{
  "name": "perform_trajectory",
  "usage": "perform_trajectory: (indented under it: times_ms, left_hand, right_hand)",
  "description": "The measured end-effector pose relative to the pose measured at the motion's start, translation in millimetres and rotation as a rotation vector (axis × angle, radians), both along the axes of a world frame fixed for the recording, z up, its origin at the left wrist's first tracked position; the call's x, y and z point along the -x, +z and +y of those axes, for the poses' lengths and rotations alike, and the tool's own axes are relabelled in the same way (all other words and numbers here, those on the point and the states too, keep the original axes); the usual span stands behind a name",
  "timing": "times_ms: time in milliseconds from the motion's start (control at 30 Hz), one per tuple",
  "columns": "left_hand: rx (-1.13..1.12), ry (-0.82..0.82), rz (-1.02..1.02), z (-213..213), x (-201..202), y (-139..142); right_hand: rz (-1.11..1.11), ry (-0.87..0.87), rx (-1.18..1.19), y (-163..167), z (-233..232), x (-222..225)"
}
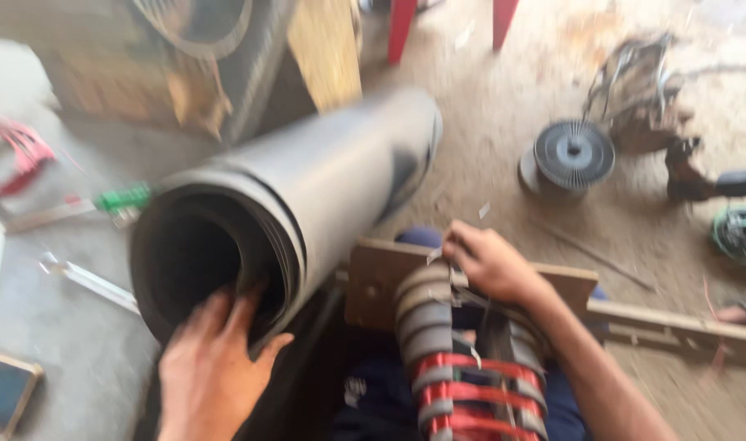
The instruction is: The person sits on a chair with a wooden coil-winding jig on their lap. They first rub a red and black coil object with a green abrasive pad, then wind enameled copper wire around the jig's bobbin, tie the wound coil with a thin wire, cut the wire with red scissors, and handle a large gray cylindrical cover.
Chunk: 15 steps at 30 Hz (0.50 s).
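Dusty concrete floor (504,139) all around me, grey on the left and sandier on the right, with scraps scattered about. Everything's a bit blurry, so bear with me.

Far left there's a tangle of red wire (17,155) on the floor, a little green thing (124,198) just past it that I can't make out, and a dark flat panel with a wooden frame (5,390) down in the corner.

Next over is the big roll of dark grey sheet material (308,196), lying tilted so its open end faces me and its far end points up and to the right. My left hand (214,367) is at that open end, fingers hooked over the lower rim of the layers and into the hollow, so that grip is clamped on the edge of the roll.

Just right of the roll, across my lap, sits a wound coil of flat grey strips bound with red tape (463,359), mounted on a pale wooden board (381,282). My right hand (491,261) is at the top of the coil, fingers curled together, pinching something small and pale right where the coil meets the board. Can't tell exactly what it is.

Further right, well apart from my hands, a dark round spool with a ribbed face (573,153) stands on the floor, with a messy bundle of wire and scrap (638,82) behind it. A greenish coil (741,235) sits at the right edge, and two red legs (451,23) of something poke in at the top.
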<state>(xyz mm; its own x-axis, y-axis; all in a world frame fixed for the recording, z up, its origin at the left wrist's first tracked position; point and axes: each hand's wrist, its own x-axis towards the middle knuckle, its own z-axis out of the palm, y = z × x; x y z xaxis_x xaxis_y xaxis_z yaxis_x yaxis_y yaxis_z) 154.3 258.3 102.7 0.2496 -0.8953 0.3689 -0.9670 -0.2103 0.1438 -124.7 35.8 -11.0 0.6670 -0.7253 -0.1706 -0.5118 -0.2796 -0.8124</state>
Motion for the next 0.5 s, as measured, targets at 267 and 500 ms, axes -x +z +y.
perform_trajectory:
  times_ms: [267, 500]
  left_hand:
    - [0.105, -0.174, 0.093, -32.1, -7.2, -20.9]
    - [0.214, -0.395, -0.102, -176.6, -5.5, 49.5]
  right_hand:
    - [0.122, -0.018, -0.066, 2.5, -2.2, -0.5]
    - [0.089, -0.04, 0.0, 5.7, 5.2, 0.8]
